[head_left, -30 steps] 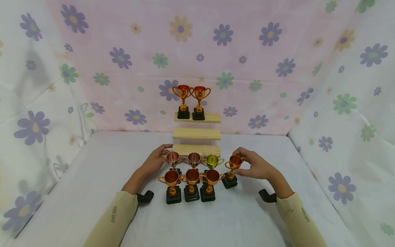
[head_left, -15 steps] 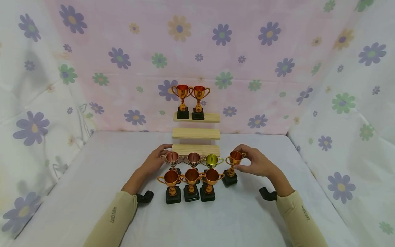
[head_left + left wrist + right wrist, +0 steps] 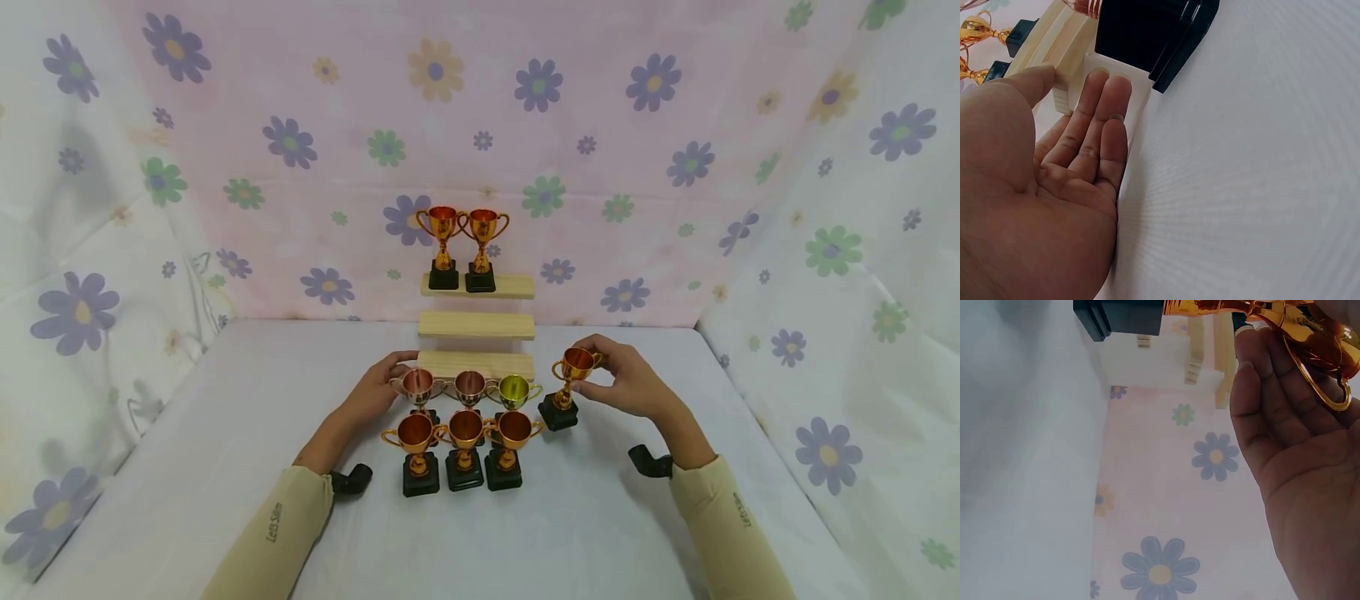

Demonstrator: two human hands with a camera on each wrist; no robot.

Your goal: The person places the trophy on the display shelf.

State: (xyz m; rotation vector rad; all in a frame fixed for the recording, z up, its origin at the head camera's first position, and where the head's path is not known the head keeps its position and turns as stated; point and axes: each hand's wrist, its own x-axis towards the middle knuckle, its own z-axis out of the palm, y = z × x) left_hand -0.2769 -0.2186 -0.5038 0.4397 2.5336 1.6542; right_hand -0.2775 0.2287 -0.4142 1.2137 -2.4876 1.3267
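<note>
My right hand [image 3: 622, 379] holds a gold trophy [image 3: 576, 365] by its cup, with the black base downward. In the right wrist view, the fingers lie along the gold cup [image 3: 1316, 337] beside one looped handle. At the left end of a small wooden shelf rack [image 3: 477, 363] is my left hand [image 3: 377, 387]. Its thumb touches the end of a wooden board [image 3: 1063, 56] in the left wrist view, and the other fingers extend loosely below. Two gold trophies [image 3: 482, 250] stand on the top board.
In front of the rack, two rose-coloured trophies [image 3: 469, 385] and a yellow-gold trophy [image 3: 514, 390] form a row. Several orange-gold trophies [image 3: 465, 432] form a nearer row, partly covering their bases. A flowered cloth backdrop [image 3: 337, 225] rises behind the white table [image 3: 570, 533].
My right hand has carried the gold trophy a little up and away from me in the head view. The left hand stays at the rack's end.
</note>
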